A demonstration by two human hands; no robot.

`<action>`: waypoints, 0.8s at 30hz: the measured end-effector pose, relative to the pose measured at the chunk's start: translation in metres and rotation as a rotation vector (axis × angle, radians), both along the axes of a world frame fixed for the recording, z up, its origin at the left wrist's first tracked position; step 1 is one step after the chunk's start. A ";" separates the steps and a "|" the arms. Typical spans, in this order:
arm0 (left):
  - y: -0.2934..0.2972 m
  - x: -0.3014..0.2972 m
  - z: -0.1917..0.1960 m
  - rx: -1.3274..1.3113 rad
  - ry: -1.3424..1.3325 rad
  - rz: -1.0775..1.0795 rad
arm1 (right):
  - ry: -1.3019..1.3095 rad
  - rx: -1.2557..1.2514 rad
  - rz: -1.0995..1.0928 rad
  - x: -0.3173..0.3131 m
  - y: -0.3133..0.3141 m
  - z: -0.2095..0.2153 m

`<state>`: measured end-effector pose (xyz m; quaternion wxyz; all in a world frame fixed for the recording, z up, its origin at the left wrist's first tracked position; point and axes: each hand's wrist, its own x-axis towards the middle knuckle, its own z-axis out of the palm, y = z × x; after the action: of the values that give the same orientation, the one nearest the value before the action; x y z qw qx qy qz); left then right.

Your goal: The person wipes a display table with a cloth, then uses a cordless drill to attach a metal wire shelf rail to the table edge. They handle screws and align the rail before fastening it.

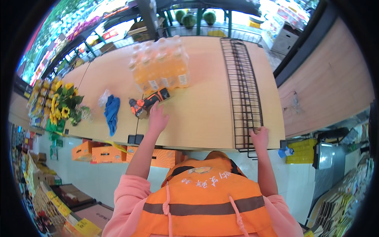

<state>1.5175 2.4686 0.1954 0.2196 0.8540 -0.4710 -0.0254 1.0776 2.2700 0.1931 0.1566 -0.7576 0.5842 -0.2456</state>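
A: The orange-and-black cordless drill (149, 102) lying on the wooden shelf top (205, 114) is being reached for by the left hand (157, 119), fingers spread, nothing gripped.

B: The black wire rack (244, 91) is steadied at its near end by the right hand (259, 137); whether its fingers are clenched cannot be told. A firm grasp on the drill's handle seems called for next.

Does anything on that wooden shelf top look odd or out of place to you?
Yes, mildly. A black wire rack lies flat along the wooden top, its near end past the edge, under the right hand. A crumpled blue cloth and a power drill by the left hand lie loose beside a bottle pack.
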 end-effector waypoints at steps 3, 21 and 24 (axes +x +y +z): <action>0.004 -0.043 -0.004 -0.020 0.037 -0.114 | 0.145 -0.045 0.062 0.032 0.020 -0.006; 0.034 -0.141 0.006 0.109 0.096 -0.347 | -0.045 0.142 0.087 0.152 0.073 0.013; 0.026 -0.131 0.008 0.105 0.019 -0.328 | -0.274 0.350 0.176 0.178 0.079 0.015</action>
<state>1.3865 2.4947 0.2033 0.1721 0.7758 -0.5998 -0.0933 1.2560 2.3487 0.2083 0.3842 -0.7265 0.5229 -0.2263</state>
